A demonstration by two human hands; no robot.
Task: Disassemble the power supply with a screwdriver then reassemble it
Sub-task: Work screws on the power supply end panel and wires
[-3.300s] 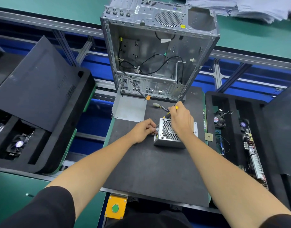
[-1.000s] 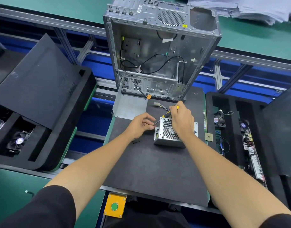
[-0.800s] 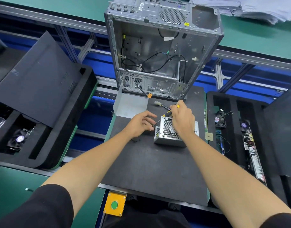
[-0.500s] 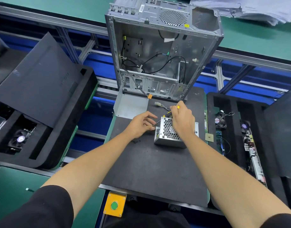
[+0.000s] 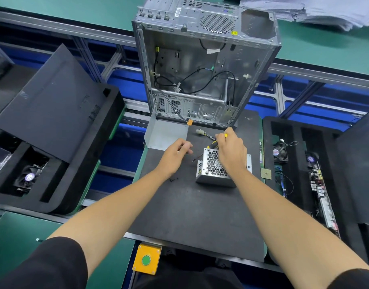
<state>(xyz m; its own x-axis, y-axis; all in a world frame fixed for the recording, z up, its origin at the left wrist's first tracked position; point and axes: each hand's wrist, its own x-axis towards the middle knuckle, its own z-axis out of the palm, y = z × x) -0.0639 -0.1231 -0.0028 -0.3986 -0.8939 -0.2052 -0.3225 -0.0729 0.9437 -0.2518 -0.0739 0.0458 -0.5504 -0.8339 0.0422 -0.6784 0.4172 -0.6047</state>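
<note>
- power supply (image 5: 218,171) sits on the black mat (image 5: 192,215), before the open computer case (image 5: 204,65);
- right hand (image 5: 231,152) grips the screwdriver (image 5: 213,144) above it;
- left hand (image 5: 176,156) hovers just beside, fingers loosely curled, holding nothing.

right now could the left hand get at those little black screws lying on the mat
Probably yes. The left hand hovers over the black mat, holding nothing that shows, and the small black screws lie just nearer the person than its wrist with nothing between; the power supply sits off to the right.
</note>
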